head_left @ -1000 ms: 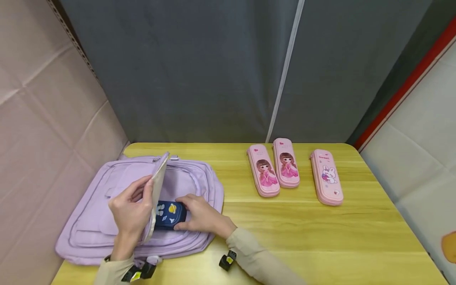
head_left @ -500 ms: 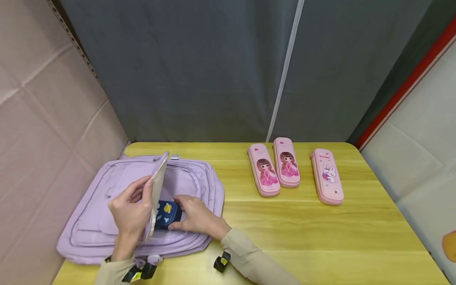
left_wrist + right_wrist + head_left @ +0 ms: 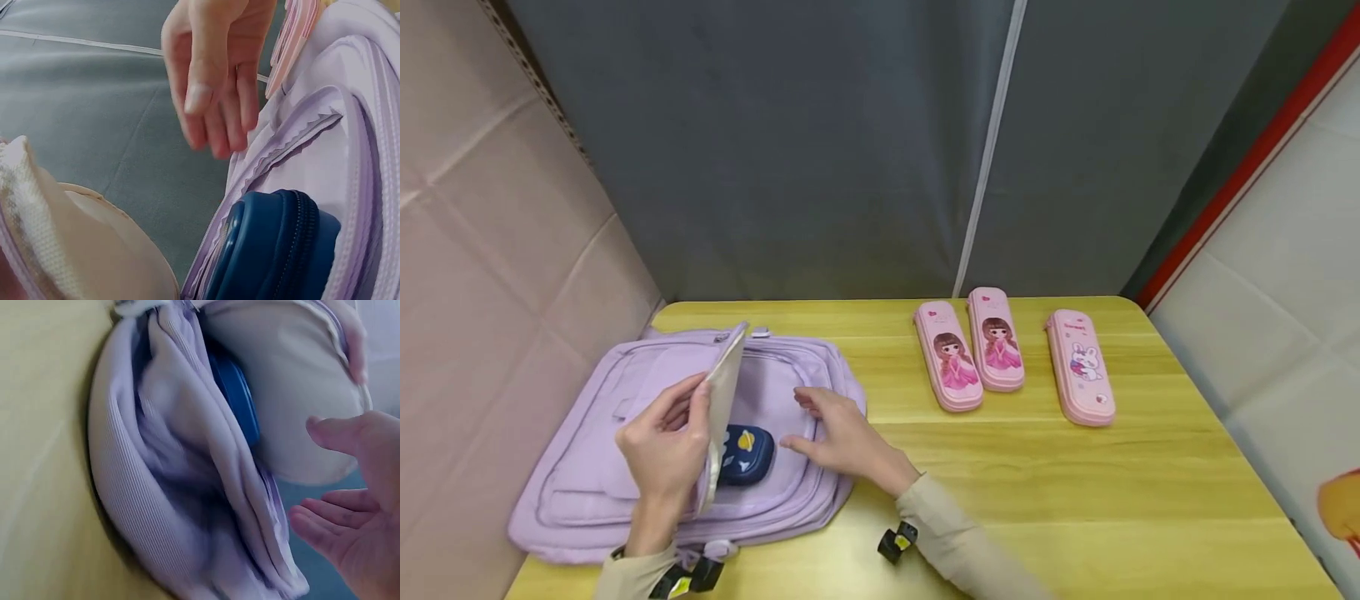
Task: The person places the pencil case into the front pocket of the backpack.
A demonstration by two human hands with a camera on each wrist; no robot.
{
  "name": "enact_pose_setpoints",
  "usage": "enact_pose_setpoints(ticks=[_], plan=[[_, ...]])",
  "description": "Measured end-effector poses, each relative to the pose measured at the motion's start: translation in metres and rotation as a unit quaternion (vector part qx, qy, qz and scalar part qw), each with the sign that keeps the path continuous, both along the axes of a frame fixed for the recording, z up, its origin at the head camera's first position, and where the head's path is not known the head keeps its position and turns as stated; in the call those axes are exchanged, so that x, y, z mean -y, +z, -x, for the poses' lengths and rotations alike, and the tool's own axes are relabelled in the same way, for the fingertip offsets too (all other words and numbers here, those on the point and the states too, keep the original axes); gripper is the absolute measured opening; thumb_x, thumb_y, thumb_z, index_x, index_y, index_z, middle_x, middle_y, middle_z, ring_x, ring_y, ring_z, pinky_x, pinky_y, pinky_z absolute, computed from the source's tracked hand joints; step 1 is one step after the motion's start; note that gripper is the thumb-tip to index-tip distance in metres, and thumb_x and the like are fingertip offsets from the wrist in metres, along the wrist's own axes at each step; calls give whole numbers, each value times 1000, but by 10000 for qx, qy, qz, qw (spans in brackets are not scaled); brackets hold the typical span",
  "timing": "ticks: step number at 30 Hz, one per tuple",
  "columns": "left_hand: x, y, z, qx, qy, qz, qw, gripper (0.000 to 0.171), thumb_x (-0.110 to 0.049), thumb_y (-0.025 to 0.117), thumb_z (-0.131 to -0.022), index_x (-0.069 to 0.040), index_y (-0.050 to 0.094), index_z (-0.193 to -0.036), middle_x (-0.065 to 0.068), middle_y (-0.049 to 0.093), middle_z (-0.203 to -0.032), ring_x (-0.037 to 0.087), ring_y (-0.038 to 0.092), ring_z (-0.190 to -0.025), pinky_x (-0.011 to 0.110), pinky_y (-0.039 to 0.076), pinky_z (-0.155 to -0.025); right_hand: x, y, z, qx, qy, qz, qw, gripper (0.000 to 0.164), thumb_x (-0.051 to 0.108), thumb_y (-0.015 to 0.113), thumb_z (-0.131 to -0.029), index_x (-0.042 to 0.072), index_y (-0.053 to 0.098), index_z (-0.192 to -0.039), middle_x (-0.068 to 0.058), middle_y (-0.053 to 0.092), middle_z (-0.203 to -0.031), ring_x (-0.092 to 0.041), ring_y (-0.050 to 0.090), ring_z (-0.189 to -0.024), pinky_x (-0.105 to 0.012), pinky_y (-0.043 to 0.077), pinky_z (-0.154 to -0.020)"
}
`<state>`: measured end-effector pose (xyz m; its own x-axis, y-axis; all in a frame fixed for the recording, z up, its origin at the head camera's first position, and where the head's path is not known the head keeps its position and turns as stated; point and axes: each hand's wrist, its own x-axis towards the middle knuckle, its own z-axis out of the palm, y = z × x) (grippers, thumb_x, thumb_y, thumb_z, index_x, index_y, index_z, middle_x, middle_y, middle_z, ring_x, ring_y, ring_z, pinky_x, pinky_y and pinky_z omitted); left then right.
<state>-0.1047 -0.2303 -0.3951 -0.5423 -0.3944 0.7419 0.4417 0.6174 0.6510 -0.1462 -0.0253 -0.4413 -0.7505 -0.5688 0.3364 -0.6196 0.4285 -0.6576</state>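
Note:
A lavender backpack lies flat at the left of the table, its front pocket unzipped. My left hand pinches the edge of the pocket flap and holds it raised. Inside the pocket sits a dark blue pencil case with planet and star pictures; the flap hides its left part in the head view. In the left wrist view the blue case rests within the zip opening. Just right of it, apart from the case, my right hand hovers with fingers spread and holds nothing.
Two pink pencil cases with a doll picture, a nearer one and a farther one, lie side by side at the back of the wooden table. Right of them lies a pink rabbit case. A grey curtain hangs behind.
My right hand slid the blue pencil case left, deeper under the flap, then let go and drew back to the right. My left hand keeps holding the flap.

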Motion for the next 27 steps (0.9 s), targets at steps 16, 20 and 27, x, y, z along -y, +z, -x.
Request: enact_pose_setpoints(ticks=[16, 20, 27], plan=[[3, 0, 1, 50, -24, -125, 9999, 13, -3, 71, -76, -6, 74, -89, 21, 69, -78, -4, 66, -71, 8, 53, -61, -97, -5, 29, -321, -2578, 153, 9656, 67, 36, 73, -76, -2, 49, -126, -17, 57, -121, -30, 55, -110, -44, 46, -97], [3, 0, 1, 52, -40, -157, 9999, 13, -3, 71, -76, -6, 74, -88, 22, 69, -78, -3, 66, -71, 8, 53, -61, -122, -8, 31, -267, -2937, 237, 9552, 67, 33, 75, -75, -3, 48, -125, -20, 57, -119, -31, 55, -107, -44, 48, -94], [1, -1, 1, 146, -10, -204, 9997, 13, -3, 71, -76, -7, 74, -89, 21, 69, -79, -3, 66, -71, 9, 54, -61, -145, -16, 29, 83, -3465, 133, 9379, 72, 36, 74, -75, -5, 44, -127, -23, 52, -122, -35, 51, -111, -47, 44, -99]])
